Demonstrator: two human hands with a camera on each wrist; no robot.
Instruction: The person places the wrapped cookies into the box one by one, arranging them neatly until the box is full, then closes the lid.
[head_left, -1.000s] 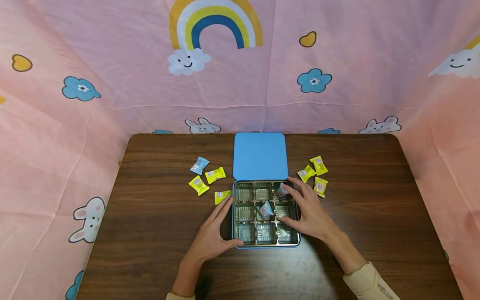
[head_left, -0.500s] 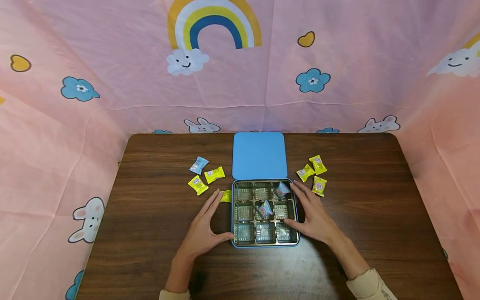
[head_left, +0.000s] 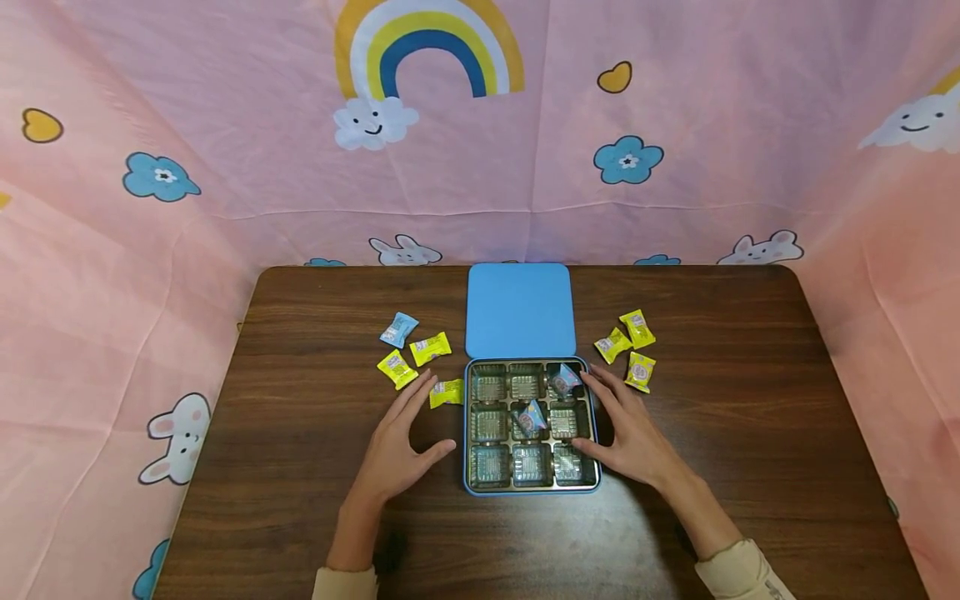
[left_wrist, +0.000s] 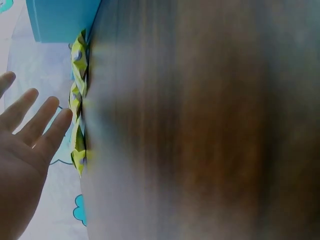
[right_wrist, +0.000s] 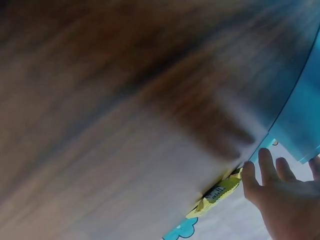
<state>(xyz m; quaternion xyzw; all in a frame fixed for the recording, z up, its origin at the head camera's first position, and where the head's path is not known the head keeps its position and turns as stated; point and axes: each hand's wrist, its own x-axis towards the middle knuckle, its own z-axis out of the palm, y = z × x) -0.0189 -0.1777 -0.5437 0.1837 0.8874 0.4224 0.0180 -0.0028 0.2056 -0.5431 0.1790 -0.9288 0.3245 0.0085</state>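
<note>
A blue square tin (head_left: 532, 492) with a clear tray of several compartments sits mid-table in the head view. One blue wrapped candy (head_left: 531, 417) is in its centre compartment, and another blue candy (head_left: 565, 381) lies in the far right one. My left hand (head_left: 393, 458) hovers left of the tin, fingers spread and holding nothing, fingertips near a yellow candy (head_left: 447, 392). Along the tin's right side is my right hand (head_left: 633, 429), its fingers extended and thumb at the rim. Nothing is held there either; in the right wrist view this hand (right_wrist: 287, 200) reaches up beside the tin wall (right_wrist: 300, 110).
The blue lid (head_left: 521, 311) lies flat behind the tin. Left of it are a blue candy (head_left: 399, 330) and yellow candies (head_left: 430, 348); several more yellow candies (head_left: 637, 330) lie at the right. A patterned pink cloth (head_left: 480, 183) encloses the wooden table (head_left: 750, 400) behind and at both sides.
My left hand has drawn back leftward from the tin's edge. The right hand has shifted slightly right, off the candy in the far right compartment, which now shows more fully.
</note>
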